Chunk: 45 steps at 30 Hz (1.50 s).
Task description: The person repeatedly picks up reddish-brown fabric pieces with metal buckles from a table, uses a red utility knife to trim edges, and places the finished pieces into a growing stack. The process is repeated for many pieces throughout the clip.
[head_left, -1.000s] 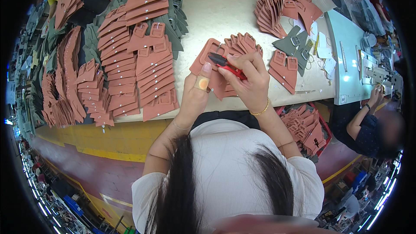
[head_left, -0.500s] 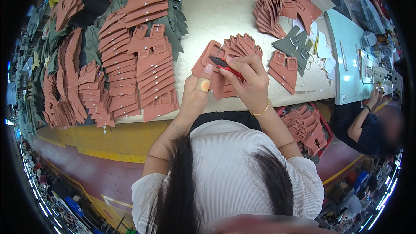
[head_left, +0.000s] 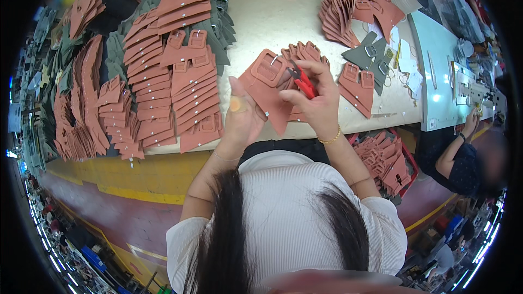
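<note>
My left hand is half turned up with its thumb raised, a yellowish wrap round the thumb. Its fingers lie apart along the lower left edge of a reddish-brown strap piece with a covered square buckle. In my right hand are red-handled nippers, their dark jaws pointing up and left. Some right fingers reach behind the nippers to the piece's right edge; whether they pinch it is partly hidden. Just behind lies a fanned stack of similar buckled pieces.
Tall rows of reddish-brown pieces fill the table's left, with dark green ones among them. To the right lie green buckled pieces and another brown pair. A red crate of pieces stands below. A co-worker's arm is at far right.
The buckled piece has turned and tilted up, showing more of its face. My left thumb has come off it and moved left. My right hand has drawn the nippers rightward from the buckle.
</note>
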Tool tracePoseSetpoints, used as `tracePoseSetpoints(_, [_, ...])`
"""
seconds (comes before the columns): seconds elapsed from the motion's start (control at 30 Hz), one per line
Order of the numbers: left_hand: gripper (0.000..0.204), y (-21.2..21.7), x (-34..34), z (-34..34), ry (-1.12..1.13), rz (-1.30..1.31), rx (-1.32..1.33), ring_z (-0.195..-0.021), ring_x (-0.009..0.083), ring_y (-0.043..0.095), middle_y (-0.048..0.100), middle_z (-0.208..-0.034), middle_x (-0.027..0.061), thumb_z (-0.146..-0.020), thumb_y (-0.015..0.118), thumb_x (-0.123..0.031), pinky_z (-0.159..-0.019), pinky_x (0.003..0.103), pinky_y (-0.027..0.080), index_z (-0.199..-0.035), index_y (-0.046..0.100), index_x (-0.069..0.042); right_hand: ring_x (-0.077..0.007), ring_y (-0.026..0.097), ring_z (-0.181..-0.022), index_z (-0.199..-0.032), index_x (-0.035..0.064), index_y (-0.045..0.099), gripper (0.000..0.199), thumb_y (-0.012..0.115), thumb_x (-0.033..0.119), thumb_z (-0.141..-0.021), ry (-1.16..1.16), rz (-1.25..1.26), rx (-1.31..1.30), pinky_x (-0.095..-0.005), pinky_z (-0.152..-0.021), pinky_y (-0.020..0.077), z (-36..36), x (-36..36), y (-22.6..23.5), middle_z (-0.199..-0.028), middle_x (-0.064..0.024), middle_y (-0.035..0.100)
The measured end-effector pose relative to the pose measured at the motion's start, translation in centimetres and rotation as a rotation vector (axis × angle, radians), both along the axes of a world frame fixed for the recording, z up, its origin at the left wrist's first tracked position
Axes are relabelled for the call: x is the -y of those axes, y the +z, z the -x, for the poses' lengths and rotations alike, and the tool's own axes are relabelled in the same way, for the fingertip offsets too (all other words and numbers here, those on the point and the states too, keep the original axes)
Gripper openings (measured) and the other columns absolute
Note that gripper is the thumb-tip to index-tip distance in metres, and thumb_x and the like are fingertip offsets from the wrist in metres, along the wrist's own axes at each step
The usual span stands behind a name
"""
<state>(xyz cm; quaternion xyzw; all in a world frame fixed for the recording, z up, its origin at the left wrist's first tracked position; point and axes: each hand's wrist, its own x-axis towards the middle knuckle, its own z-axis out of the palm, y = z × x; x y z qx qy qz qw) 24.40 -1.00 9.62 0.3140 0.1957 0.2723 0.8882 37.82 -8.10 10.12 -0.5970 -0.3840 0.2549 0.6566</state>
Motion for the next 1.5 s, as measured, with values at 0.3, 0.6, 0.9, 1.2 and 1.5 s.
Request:
tracePoseSetpoints(0.3, [0.106, -0.6, -0.2, 1.1, -0.180, -0.013, -0.174, -0.125, 0.0231, 0.051, 0.046, -0.140, 0.0138, -0.081, 0.019, -0.085, -0.107, 0.039, 0.037, -0.146, 0.028, -0.003, -0.0278, 0.053, -0.079, -0.100, 0.0066, 0.061, 0.028, 0.065, 0.001, -0.073, 0.320, 0.022, 0.915, -0.0372, -0.076, 0.0410, -2.1, -1.7, 1.0, -0.089, -0.0074, 0.055])
tracePoseSetpoints(0.6, [0.063, -0.7, -0.2, 1.0, -0.229, -0.232, -0.210, -0.130, 0.0228, 0.046, 0.046, -0.141, 0.0129, -0.097, 0.055, -0.035, -0.106, 0.035, 0.040, -0.145, 0.032, -0.001, -0.0279, 0.054, -0.078, -0.100, -0.0001, 0.055, 0.017, 0.062, 0.003, -0.084, 0.335, 0.093, 0.327, -0.0345, -0.072, 0.0452, -1.8, -1.2, 0.2, -0.089, -0.0129, 0.054])
tracePoseSetpoints(0.9, [0.047, -0.8, -1.3, 1.1, 0.008, 0.325, -0.056, -0.118, 0.0212, 0.056, 0.054, -0.130, 0.0099, -0.099, 0.053, -0.022, -0.097, 0.038, 0.050, -0.140, 0.037, -0.006, -0.0151, 0.058, -0.077, -0.104, 0.0002, 0.058, 0.035, 0.067, 0.031, -0.090, 0.084, 0.246, 0.221, -0.0266, -0.071, 0.0465, -5.4, 1.0, -0.1, -0.088, -0.0085, 0.062])
tracePoseSetpoints(1.2, [0.051, -1.1, -0.9, 1.3, 0.094, -0.030, -0.209, -0.105, 0.0166, 0.060, 0.058, -0.118, 0.0088, -0.087, 0.063, 0.003, -0.087, 0.031, 0.052, -0.133, 0.041, -0.001, -0.0206, 0.060, -0.073, -0.093, -0.0006, 0.066, 0.032, 0.082, 0.017, -0.071, 0.073, 0.086, 0.671, -0.0291, -0.069, 0.0462, -3.4, 2.8, -1.5, -0.084, -0.0087, 0.064])
tracePoseSetpoints(1.5, [0.050, -0.6, -0.8, 1.5, 0.096, -0.180, -0.280, -0.102, 0.0179, 0.062, 0.060, -0.113, 0.0105, -0.085, 0.064, 0.005, -0.086, 0.031, 0.052, -0.131, 0.044, 0.002, -0.0196, 0.056, -0.068, -0.087, 0.0073, 0.067, 0.029, 0.082, 0.024, -0.068, 0.045, 0.058, 0.701, -0.0297, -0.067, 0.0395, -2.9, 2.1, -1.6, -0.079, -0.0035, 0.063])
